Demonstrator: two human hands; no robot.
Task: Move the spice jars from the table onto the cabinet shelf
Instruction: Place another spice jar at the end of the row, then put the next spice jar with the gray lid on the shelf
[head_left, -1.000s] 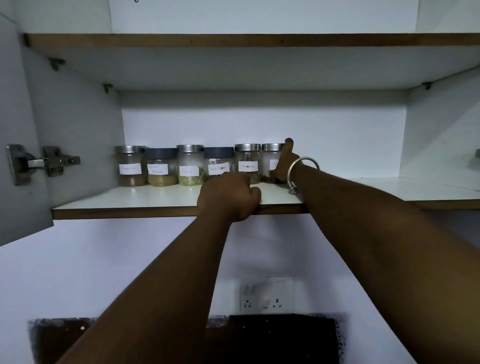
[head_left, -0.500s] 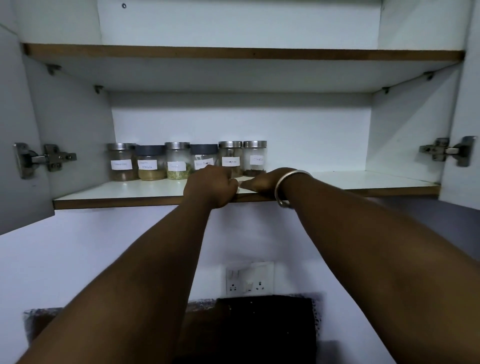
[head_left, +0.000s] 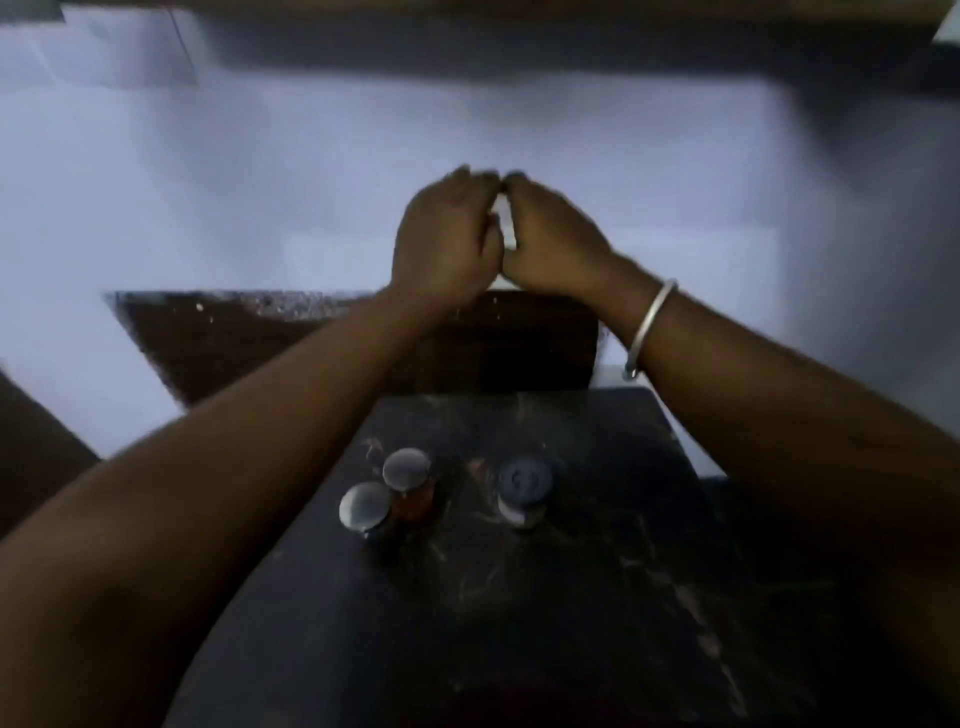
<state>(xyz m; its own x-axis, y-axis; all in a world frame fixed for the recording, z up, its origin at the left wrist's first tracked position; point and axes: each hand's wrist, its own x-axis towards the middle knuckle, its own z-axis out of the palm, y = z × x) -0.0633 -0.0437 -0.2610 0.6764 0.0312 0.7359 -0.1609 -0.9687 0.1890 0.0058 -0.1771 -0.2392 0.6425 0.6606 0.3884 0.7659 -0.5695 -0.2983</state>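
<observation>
Jars, three of them, stand upright on the dark marbled table (head_left: 519, 649) below my arms, and none of them is in my hands. Two have silver lids and sit together left of the table's middle. The near jar (head_left: 363, 506) is just beside the red jar (head_left: 409, 486), which holds something reddish-brown; the blur keeps me from telling whether they touch. The dark-lid jar (head_left: 523, 491) stands to their right, clearly apart from them.

I hold both arms out over the table, far beyond the jars. My left hand (head_left: 447, 244) and right hand (head_left: 556, 239) come together in front of the white wall (head_left: 208, 182). Their backs face me, the fingers are loosely bent, and the fingertips meet at the top. The heels of the hands also touch, with a pale sliver of wall showing in the gap between. Neither hand grips anything that I can see. A silver bangle (head_left: 652, 325) circles my right wrist.

Behind the table, a brown slab (head_left: 260, 343) with a speckled top edge lies against the wall. A dark band (head_left: 519, 52) runs across the far top of the view, too smeared for me to tell what it is.
</observation>
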